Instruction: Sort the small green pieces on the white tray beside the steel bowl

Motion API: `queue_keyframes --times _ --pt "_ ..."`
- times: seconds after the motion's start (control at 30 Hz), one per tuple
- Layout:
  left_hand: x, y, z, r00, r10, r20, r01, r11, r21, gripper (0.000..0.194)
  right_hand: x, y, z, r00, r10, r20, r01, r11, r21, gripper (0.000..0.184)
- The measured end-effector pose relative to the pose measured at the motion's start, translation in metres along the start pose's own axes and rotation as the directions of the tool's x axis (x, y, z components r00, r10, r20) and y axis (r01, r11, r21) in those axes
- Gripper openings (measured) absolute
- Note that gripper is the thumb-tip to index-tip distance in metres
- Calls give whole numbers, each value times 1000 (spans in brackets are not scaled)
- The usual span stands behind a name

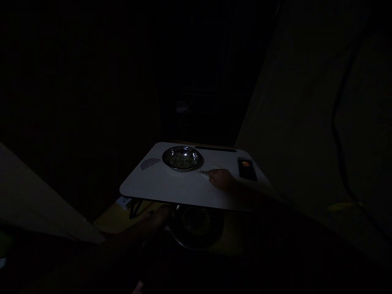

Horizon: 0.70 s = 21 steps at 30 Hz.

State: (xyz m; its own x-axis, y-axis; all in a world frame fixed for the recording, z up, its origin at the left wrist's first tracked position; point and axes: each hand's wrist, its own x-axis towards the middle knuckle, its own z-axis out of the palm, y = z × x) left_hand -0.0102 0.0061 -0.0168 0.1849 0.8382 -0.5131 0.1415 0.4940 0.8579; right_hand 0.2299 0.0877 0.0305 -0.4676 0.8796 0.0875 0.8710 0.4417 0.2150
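The room is very dark, and only a white lap table (153,183) stands out. My right hand (222,179) rests on its surface, with a thin pale sliver (203,173) at the fingertips. Left of that hand stands a steel bowl (182,148) holding a green, crumbly food (183,162). A pale half-round slice (150,163), perhaps onion, lies at the table's left. My left hand (159,216) is in shadow below the table's near edge, close to a dark round plate (196,241) of greenish food.
A phone (247,169) lies on the table's right, its screen partly blurred. A black slot (215,149) runs along the far edge. Thin dark table legs (135,209) stand on a yellow surface (112,220). Dim walls rise on both sides.
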Motion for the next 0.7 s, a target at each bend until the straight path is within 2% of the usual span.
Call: queue_keyframes --times 0.17,0.37,0.57,0.7 --pt "5 0 1 996 -72 -52 73 997 27 8 1 2 0 1000 19 10 -18 999 -27 32" --pt "1 -1 0 999 -26 24 26 1000 11 9 5 0 0 1000 0 -10 -1 1000 -19 29" --pt "1 -2 -1 999 -20 -40 20 1000 6 6 5 -1 1 1000 9 8 -9 999 -40 32" --pt "-1 1 1 999 -25 -43 27 999 38 7 3 2 4 1000 -5 -16 4 1000 -25 33"
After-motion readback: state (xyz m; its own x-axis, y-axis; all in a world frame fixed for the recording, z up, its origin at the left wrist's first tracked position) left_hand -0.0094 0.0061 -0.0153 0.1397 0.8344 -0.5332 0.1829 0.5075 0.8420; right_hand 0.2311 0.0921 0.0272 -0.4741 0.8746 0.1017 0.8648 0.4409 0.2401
